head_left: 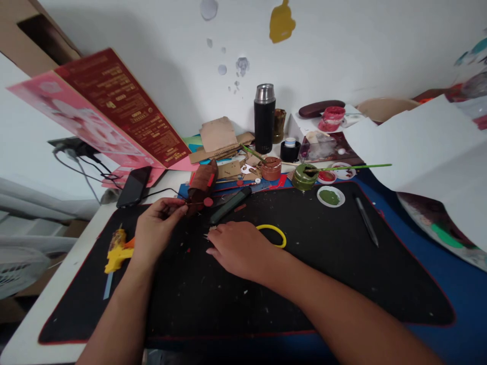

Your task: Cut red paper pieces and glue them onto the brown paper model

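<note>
My left hand [160, 223] pinches a thin stick with a small red disc [208, 202] at its right end, in front of a brown and red model piece [202, 181]. Lower and to the right, my right hand [238, 249] rests on the black mat [323, 289] with its fingers curled. Small metal tips show at its fingertips, and a yellow scissor handle [277, 234] lies beside its back. Whether the fingers grip the scissors is hidden. A dark green cutter [230, 205] lies just above the right hand.
A yellow glue gun [117, 252] and a phone [134, 187] lie at the left. Behind the mat stand a black flask [264, 121], a brown paint jar [271, 169] and a green one [305, 177] with a brush across it. A pen [366, 221] lies right.
</note>
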Demonstrator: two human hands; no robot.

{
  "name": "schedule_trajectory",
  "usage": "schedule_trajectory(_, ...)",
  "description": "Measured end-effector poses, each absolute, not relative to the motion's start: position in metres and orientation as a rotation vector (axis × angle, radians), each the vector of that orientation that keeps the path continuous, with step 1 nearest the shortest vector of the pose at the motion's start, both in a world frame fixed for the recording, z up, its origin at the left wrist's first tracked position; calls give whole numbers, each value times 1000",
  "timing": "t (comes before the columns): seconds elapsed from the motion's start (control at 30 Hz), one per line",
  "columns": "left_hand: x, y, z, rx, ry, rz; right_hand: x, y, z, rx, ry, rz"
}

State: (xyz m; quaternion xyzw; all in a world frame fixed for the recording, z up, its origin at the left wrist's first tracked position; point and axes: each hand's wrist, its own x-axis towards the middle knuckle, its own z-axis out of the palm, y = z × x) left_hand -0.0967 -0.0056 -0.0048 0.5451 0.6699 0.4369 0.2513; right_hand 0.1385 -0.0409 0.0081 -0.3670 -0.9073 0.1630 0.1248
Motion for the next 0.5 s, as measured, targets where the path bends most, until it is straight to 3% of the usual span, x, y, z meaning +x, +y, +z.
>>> schedule_trajectory(0.5,-91,-8,3,1501,1847,1172,139,-41,10,-1064,-2648,481)
